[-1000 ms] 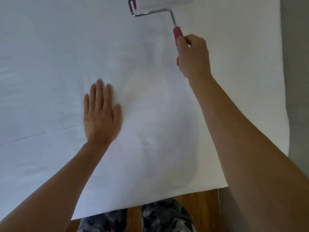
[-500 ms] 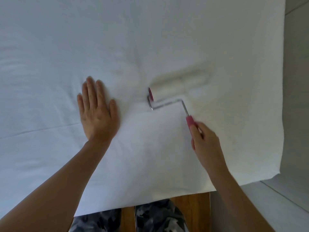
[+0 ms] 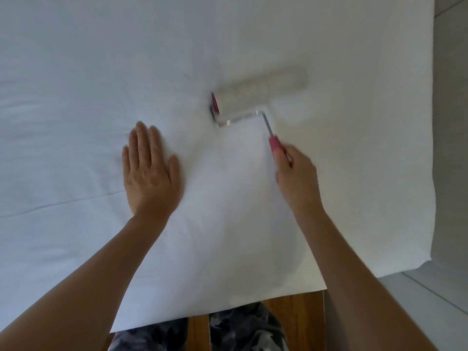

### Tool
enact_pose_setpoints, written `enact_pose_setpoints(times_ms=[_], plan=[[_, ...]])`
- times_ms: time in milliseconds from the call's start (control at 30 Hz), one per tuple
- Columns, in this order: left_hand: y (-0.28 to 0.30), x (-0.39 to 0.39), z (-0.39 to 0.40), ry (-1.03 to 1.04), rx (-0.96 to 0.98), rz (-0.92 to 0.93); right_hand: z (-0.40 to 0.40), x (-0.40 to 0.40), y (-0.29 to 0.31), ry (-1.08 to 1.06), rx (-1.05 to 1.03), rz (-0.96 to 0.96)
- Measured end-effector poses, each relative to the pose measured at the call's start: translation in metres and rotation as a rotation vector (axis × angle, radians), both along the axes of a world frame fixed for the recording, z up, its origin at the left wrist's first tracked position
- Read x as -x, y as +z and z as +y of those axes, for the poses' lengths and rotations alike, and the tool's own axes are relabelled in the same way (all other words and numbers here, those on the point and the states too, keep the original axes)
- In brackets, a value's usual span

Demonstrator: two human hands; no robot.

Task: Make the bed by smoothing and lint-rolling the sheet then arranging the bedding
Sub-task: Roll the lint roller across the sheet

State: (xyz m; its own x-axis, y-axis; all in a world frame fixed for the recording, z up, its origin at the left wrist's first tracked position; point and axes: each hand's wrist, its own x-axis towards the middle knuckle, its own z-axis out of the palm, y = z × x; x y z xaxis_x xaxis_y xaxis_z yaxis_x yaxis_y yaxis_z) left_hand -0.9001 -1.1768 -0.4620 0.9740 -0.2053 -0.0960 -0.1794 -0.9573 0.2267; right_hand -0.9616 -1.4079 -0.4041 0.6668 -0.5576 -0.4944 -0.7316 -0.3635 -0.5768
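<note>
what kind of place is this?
Most likely a bedroom, seen from the side of a bed. A white sheet fills most of the view, the right hand runs a lint roller over it, and a wood floor shows below the sheet's edge.

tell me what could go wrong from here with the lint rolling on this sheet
1. The lint roller lies on the white sheet beside faint wrinkles; its sticky drum might lift or bunch the fabric there.
2. The left hand rests flat on the sheet well to the drum's left, so cloth on the far side of the roller is unpinned and could drag along.
3. The right hand grips only the pink handle's end, so pressure may be uneven and the drum could skip patches.
</note>
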Motion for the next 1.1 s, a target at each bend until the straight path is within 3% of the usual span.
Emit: enact_pose_setpoints(times_ms=[133, 233, 433, 600, 700, 900, 1100], plan=[[0.0, -0.003, 0.012, -0.072, -0.004, 0.004, -0.005, -0.109, -0.006, 0.079, 0.062, -0.032], [0.001, -0.005, 0.016, -0.109, -0.002, 0.004, -0.009, -0.144, -0.002, 0.073, 0.06, -0.027], [0.001, -0.005, 0.016, -0.106, 0.011, 0.012, 0.001, -0.053, 0.009, 0.026, 0.038, -0.001], [0.003, -0.005, 0.016, -0.109, 0.015, 0.035, 0.018, 0.08, 0.038, -0.005, -0.013, 0.173], [0.003, -0.005, 0.017, -0.12, 0.02, 0.041, 0.025, 0.112, 0.051, -0.043, 0.001, 0.219], [0.003, -0.013, 0.03, -0.059, 0.002, 0.046, 0.042, 0.082, 0.061, -0.124, -0.008, 0.084], [0.001, -0.018, 0.049, 0.044, 0.004, 0.018, 0.07, -0.004, 0.037, 0.095, 0.036, 0.122]])
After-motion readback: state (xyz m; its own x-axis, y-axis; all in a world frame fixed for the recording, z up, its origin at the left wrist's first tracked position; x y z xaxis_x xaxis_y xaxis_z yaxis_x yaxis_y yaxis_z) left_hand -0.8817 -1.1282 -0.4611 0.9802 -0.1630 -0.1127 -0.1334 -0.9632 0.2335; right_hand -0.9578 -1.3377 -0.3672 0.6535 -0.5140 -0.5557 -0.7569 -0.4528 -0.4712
